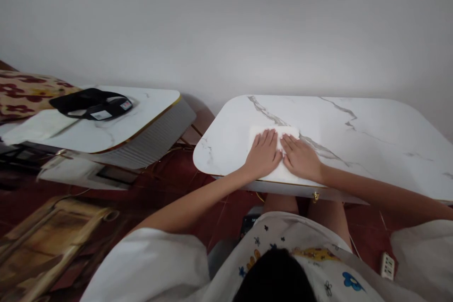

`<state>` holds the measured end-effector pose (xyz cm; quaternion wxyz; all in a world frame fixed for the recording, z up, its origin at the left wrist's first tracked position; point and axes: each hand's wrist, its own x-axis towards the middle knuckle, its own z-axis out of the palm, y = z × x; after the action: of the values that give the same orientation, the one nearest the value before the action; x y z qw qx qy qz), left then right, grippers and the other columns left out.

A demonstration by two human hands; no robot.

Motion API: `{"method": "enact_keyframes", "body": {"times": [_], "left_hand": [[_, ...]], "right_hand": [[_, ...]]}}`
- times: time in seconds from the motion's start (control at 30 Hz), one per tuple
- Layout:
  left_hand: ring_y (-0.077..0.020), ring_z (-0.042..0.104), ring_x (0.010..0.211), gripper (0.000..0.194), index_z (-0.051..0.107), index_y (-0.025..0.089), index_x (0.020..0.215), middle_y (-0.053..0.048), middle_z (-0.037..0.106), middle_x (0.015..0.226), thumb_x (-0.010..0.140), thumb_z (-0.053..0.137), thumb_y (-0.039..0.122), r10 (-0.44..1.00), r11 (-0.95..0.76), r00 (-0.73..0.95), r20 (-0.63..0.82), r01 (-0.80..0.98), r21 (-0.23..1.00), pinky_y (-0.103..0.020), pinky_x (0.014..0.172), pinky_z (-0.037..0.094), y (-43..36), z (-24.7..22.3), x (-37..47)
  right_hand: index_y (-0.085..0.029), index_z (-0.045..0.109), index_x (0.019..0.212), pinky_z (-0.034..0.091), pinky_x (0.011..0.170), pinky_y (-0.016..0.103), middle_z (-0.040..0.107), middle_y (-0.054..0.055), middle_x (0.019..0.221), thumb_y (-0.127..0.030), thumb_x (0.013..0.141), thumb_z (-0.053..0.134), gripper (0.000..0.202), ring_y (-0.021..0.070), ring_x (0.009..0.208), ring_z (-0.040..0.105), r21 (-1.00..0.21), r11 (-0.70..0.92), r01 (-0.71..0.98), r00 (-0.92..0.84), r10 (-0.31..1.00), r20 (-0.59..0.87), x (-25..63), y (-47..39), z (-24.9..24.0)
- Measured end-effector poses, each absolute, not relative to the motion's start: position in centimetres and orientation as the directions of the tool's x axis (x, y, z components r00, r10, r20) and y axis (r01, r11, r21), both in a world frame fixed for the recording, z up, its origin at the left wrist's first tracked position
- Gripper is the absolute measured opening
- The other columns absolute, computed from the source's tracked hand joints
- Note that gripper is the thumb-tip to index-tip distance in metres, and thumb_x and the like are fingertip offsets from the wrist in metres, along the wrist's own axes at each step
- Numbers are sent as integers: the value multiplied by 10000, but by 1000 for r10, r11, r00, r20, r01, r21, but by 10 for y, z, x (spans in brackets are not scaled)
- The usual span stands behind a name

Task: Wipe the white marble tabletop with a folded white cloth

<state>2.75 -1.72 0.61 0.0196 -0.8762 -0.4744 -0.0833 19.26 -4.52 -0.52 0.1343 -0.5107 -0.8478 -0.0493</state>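
Note:
A white cloth or sheet lies flat near the front edge of the white marble-patterned table. My left hand rests palm down on its left part, fingers stretched forward. On its right part lies my right hand, also flat with fingers extended. The two thumbs come close together in the middle of the cloth. Much of the cloth is hidden under my hands, and neither hand grips it.
A second marble-patterned table to the left holds a black strap-like item, a white cloth and a floral fabric. A bamboo chair stands at lower left. A power strip lies on the red floor. Behind is a wall.

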Motion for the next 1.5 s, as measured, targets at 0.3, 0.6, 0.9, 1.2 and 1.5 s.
{"method": "enact_keyframes", "body": {"times": [0.3,0.6,0.9,1.2,1.5], "left_hand": [[-296,264,1462,598,354,19,1471,-175,333,1562,942,327,296,830,-540,518,206,839,66,-451,1195,200,89,8,71],[-301,302,1440,567,388,37,1443,-184,374,1537,937,314,280,844,-490,464,270,871,36,-444,1174,220,199,3,68],[-273,376,1381,528,439,43,1402,-177,451,1484,930,323,248,750,-625,594,292,781,17,-412,1146,255,233,5,110],[-260,289,1451,573,354,76,1474,-149,348,1560,946,332,294,663,-730,711,235,684,-11,-401,1179,214,173,4,99],[-270,284,1459,579,360,86,1482,-133,343,1566,944,333,297,751,-645,632,192,764,6,-423,1191,224,52,7,46]], "right_hand": [[8,391,1441,287,1171,410,403,190,1515,-251,968,265,554,252,1426,346,18,466,885,-454,853,258,231,68,-4],[-12,397,1445,267,1169,361,389,163,1533,-242,979,281,533,234,1427,344,16,438,899,-427,868,254,221,184,-3],[40,391,1427,297,1142,410,425,220,1495,-216,953,278,550,276,1393,386,12,308,951,-298,909,290,257,193,-2],[81,401,1408,327,1115,424,413,262,1487,-247,966,266,566,333,1372,402,58,221,974,-228,923,309,245,109,-6],[66,437,1402,375,1091,442,447,259,1462,-251,954,292,568,334,1355,439,74,344,936,-350,887,301,198,2,0]]}}
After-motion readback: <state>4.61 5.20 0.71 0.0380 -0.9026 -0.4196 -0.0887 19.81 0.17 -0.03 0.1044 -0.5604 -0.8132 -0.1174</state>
